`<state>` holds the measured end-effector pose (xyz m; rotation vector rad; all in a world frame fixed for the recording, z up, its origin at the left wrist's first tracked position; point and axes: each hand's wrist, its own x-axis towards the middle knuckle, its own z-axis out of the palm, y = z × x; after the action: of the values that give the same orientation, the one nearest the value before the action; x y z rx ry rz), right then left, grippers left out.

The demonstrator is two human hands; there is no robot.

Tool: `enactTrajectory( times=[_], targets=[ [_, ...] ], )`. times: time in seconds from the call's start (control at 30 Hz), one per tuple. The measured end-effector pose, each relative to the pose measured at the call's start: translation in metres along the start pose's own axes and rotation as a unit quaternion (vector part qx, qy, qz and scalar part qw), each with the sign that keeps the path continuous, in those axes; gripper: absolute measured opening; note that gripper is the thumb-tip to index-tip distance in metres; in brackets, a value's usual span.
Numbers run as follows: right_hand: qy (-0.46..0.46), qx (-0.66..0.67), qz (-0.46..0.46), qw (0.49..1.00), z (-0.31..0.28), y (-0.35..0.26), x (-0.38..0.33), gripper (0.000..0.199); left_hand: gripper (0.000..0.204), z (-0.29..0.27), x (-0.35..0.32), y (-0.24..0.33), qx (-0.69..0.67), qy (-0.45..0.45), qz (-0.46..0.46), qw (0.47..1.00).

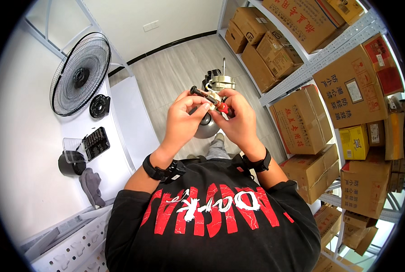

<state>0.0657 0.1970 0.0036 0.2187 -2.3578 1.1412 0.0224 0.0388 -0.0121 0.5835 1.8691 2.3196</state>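
Note:
Both my hands are raised together in front of my chest, around a small white part [214,95] and a slim red-and-black tool that looks like a screwdriver [222,107]. My left hand [184,119] has its thumb and fingers pinched at the white part, under the tool's black end. Curled around the tool's red-and-black side is my right hand [237,119]. Just beyond my fingers stands a silver fan motor [223,83] with a thin shaft pointing away and white wires beside it. A grey rounded housing [206,130] shows below my hands. My fingers partly hide the grip.
On the white shelf at left are a black fan grille [81,75], a round black part [99,106], an opened bit case [96,143], a black cup-shaped part [71,164] and a grey cloth item [92,187]. Cardboard boxes [297,119] fill the right-hand racks.

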Motion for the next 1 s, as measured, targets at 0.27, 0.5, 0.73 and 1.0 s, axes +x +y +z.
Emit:
enactTrajectory(
  times=[0.27, 0.5, 0.73, 1.0],
  targets=[
    [0.007, -0.018, -0.021, 1.0, 0.0, -0.001, -0.001, 0.03, 0.007, 0.004, -0.001, -0.003, -0.037, 0.025, -0.058, 0.997],
    [0.018, -0.028, -0.035, 0.999, 0.002, 0.0, -0.002, 0.03, 0.007, 0.007, -0.003, -0.001, -0.043, 0.044, -0.087, 0.994],
    [0.013, -0.025, -0.028, 0.999, 0.001, 0.001, -0.003, 0.032, 0.01, -0.004, 0.003, -0.012, -0.024, -0.004, -0.112, 0.993],
    [-0.013, -0.02, 0.008, 1.0, -0.005, 0.002, -0.005, 0.034, 0.015, -0.009, 0.002, -0.009, -0.071, -0.047, -0.163, 0.983]
  ],
)
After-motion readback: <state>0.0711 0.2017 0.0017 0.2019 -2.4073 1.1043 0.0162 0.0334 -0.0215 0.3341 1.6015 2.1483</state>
